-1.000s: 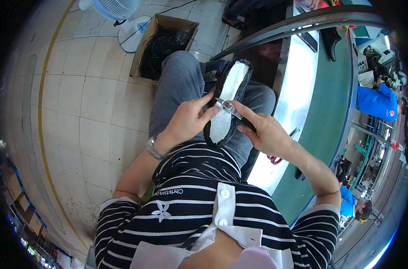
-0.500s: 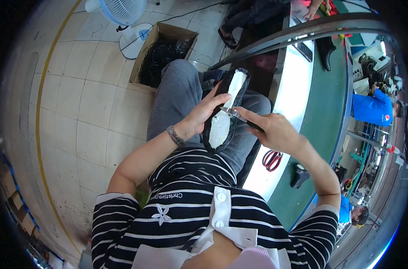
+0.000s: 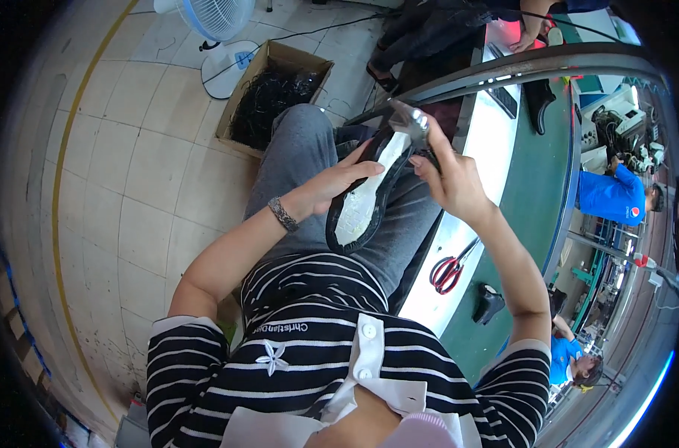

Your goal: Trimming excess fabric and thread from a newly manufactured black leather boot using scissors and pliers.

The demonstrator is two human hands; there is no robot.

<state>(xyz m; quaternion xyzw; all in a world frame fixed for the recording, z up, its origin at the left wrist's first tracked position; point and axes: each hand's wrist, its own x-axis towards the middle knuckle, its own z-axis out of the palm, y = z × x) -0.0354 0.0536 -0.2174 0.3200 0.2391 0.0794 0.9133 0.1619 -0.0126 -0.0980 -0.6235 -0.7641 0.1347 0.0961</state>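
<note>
A black shoe upper [image 3: 380,196], its white insole [image 3: 360,205] facing up, rests across my lap with the heel end toward me or toe end; I cannot tell which. My left hand [image 3: 347,179] grips its left side, thumb over the edge onto the insole. My right hand [image 3: 451,172] holds a hammer [image 3: 410,118] with a shiny metal head, fingers close to that head and the dark handle partly hidden in the palm. The hammer head is over the far end of the upper; whether it touches cannot be told.
Right of my legs runs a white ledge [image 3: 422,306] with red-handled scissors [image 3: 448,274], beside a green conveyor belt [image 3: 530,201] carrying black shoes [image 3: 537,104]. A metal bar [image 3: 504,71] crosses ahead. A cardboard box [image 3: 227,127] of black scraps and a fan [image 3: 216,19] stand at left. Other people work nearby.
My right hand has moved the hammer from the middle of the insole to the upper's far end and raised it. The upper has shifted slightly left. My left hand keeps its grip.
</note>
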